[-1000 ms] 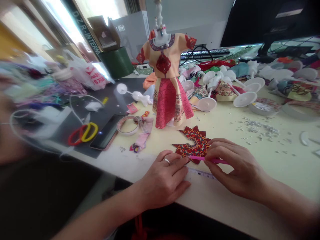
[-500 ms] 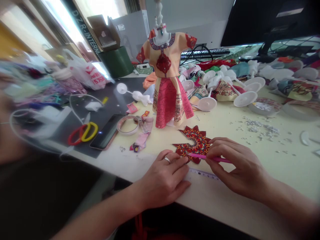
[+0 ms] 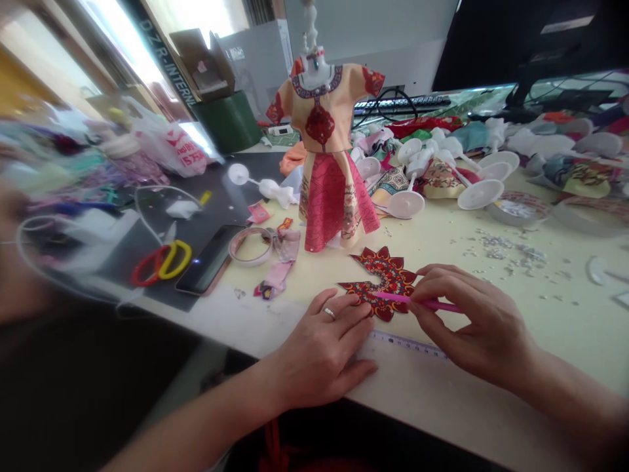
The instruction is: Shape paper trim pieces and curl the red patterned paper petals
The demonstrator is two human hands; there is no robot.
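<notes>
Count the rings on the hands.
1: a ring on a finger of the left hand. None shows on the right hand, which grips a pink stick, though its fingers could hide one.

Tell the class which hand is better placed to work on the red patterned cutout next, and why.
Likely the right hand: it grips the slender pink tool, whose tip lies on the cutout. The left hand holds no tool; its fingertips just press the cutout's edge, suiting steadying.
</notes>
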